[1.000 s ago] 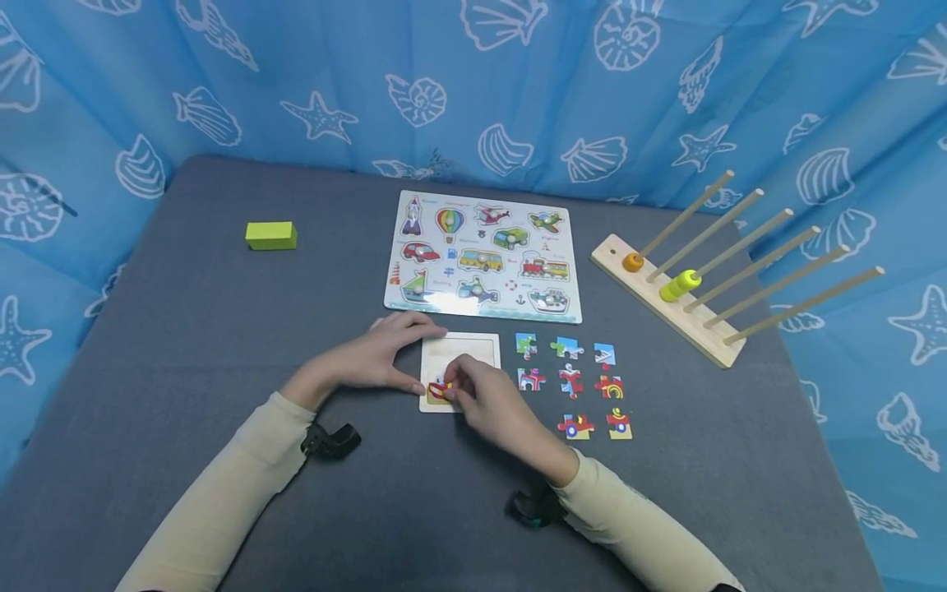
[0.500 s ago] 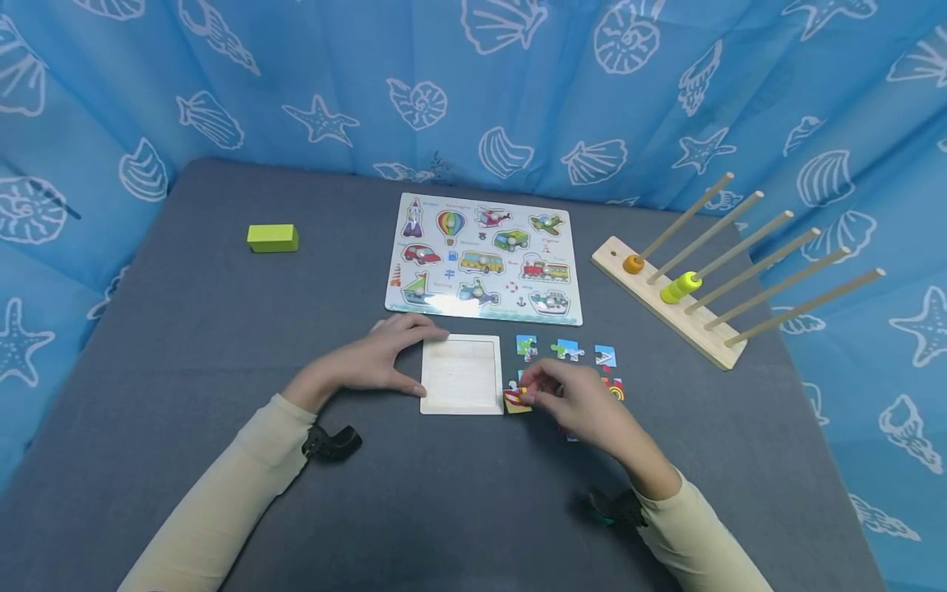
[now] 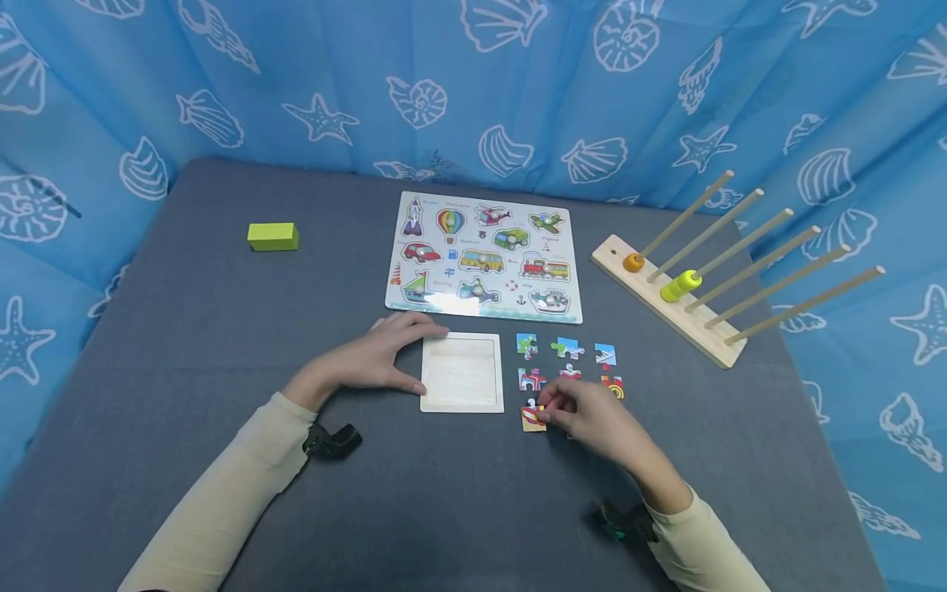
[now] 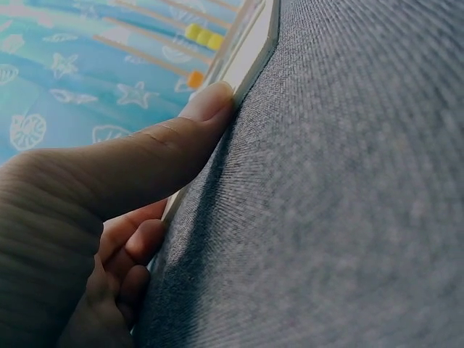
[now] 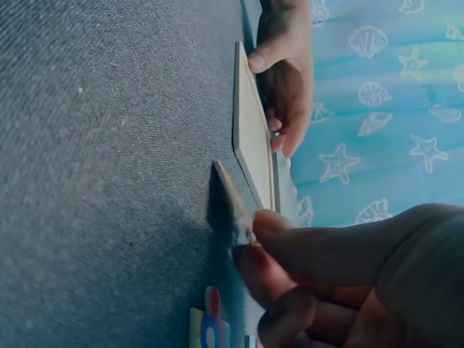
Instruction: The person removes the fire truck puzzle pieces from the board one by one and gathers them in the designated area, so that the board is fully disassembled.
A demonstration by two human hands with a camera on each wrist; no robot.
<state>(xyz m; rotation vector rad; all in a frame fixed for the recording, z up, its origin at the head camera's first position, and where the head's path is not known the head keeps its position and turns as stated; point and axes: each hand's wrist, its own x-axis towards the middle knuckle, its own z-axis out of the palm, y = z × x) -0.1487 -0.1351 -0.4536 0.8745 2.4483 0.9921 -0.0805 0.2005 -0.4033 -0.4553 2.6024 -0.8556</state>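
My right hand (image 3: 584, 413) pinches a jigsaw piece (image 3: 533, 417) between thumb and fingertips, low over the table. The piece has a tan bottom and red-yellow print; in the right wrist view it is seen nearly edge-on. Its place is just right of a square wooden puzzle tray (image 3: 462, 372), whose bare floor shows. At the tray's left side, my left hand (image 3: 381, 355) holds the frame, thumb near the lower corner and index finger at the upper one. In the left wrist view, the thumb (image 4: 206, 105) lies on the tray's edge, other fingers curled beside it.
Several loose jigsaw pieces (image 3: 567, 348) lie in rows right of the tray, some hidden under my right hand. Behind stands a vehicle peg puzzle board (image 3: 484, 256). A wooden rack with slanting rods (image 3: 669, 300) is at right, a green block (image 3: 272, 237) at far left.
My right hand has carried the jigsaw piece from inside the tray out to the right, then slightly further right and nearer me. My left hand stays at the tray.
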